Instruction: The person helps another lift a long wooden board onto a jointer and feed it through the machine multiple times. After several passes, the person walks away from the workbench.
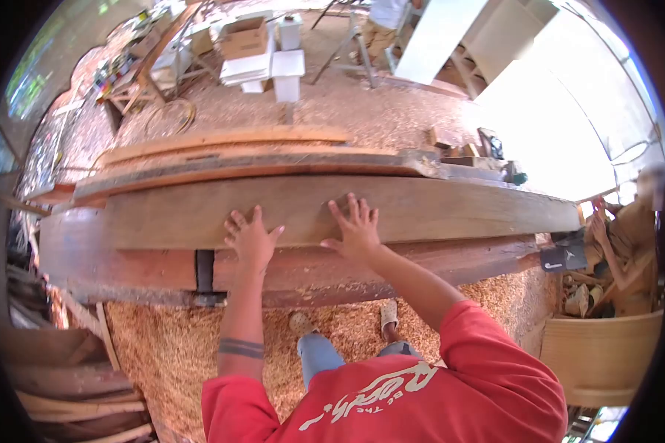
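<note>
A long, wide wooden plank (436, 207) lies across the workbench (310, 273) in front of me. My left hand (252, 238) rests on the plank's near edge, left of the middle, with its fingers spread. To the right, my right hand (356, 227) is pressed flat on the same plank, fingers also apart. Neither hand holds anything. Behind the plank runs another rough-edged board (258, 164), close along its far side. A dark metal clamp or bar (205, 272) sits at the bench's front, left of my left forearm.
Wood shavings (170, 347) cover the floor around my feet. Small wood blocks (442, 138) lie at the bench's back right. Beyond stand a cardboard box (244, 38) and white panels (440, 37). A person (624, 236) is at the right; another person (383, 33) stands behind.
</note>
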Demonstrator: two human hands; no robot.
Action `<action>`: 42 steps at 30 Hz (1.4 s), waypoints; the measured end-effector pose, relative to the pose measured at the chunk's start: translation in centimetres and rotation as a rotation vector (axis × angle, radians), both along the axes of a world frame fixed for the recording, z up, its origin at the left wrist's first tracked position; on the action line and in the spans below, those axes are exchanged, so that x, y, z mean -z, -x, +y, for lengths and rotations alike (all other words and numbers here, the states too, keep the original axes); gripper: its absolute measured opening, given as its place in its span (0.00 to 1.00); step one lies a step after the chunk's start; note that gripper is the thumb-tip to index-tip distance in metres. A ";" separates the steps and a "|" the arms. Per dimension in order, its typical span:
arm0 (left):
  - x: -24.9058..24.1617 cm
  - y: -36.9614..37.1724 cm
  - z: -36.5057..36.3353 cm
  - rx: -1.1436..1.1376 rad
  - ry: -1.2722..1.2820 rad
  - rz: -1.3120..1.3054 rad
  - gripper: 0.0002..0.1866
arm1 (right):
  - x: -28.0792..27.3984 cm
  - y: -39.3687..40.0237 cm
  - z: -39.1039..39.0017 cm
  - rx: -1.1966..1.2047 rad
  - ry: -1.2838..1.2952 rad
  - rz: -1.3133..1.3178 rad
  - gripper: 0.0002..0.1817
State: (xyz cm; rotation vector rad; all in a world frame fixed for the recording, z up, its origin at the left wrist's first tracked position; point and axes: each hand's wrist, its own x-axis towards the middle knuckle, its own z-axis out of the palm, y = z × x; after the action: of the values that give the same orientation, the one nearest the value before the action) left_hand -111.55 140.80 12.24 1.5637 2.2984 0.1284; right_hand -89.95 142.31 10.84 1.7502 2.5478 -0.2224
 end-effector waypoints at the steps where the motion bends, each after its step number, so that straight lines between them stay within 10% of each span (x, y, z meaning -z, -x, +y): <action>1: 0.0 -0.1 0.0 0.009 0.002 0.004 0.37 | -0.1 -0.1 -0.1 0.000 -0.008 0.009 0.44; 42: -1.0 -4.8 -0.4 0.015 0.090 0.120 0.38 | -2.9 -11.1 -2.6 0.130 -0.012 0.231 0.43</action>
State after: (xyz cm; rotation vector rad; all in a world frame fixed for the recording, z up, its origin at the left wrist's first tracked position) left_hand -106.70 140.37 13.20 1.5824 2.3467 -0.0735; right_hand -78.84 139.70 13.76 2.0061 2.5893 -0.4403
